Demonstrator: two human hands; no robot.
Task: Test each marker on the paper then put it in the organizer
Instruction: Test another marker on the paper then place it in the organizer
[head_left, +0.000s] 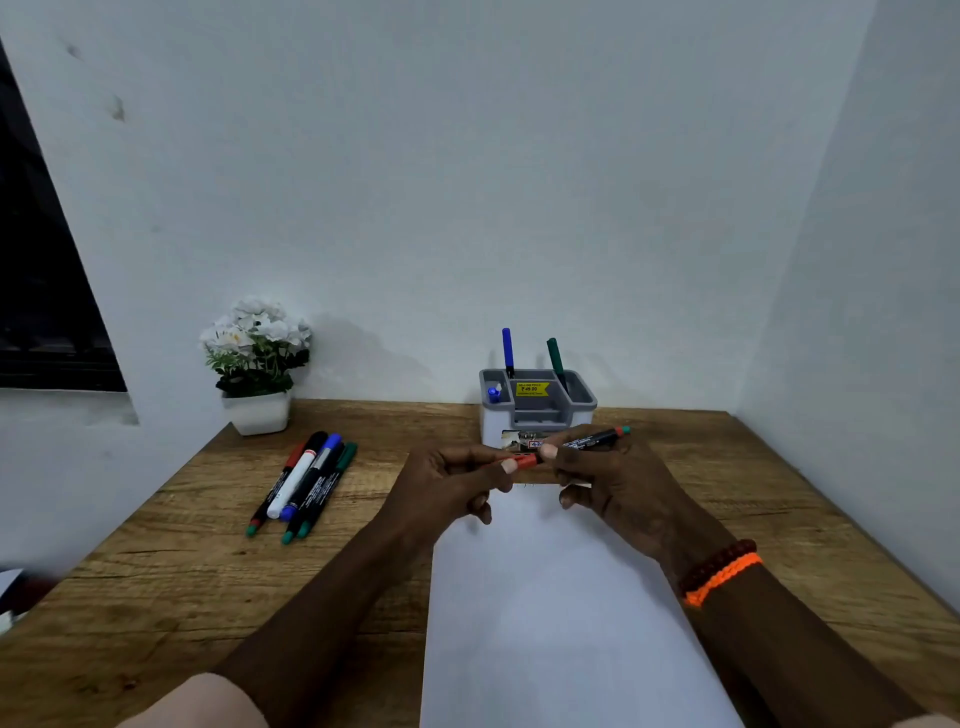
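Observation:
Both hands hold one red-capped marker (592, 440) level above the far end of the white paper (556, 613). My left hand (447, 483) pinches its red cap (525, 461). My right hand (618, 483) grips the black barrel, whose green-and-red end points right. Just behind the hands stands the grey-and-white organizer (584, 410), with a blue marker (507, 351), a green marker (556, 361) and a short blue item (493, 393) in its compartments. Several more markers (306, 480) lie in a bunch on the table to the left.
The wooden table (208, 571) meets white walls at the back and right. A white pot of white flowers (257, 364) stands at the back left. A dark window (41, 286) is on the left wall.

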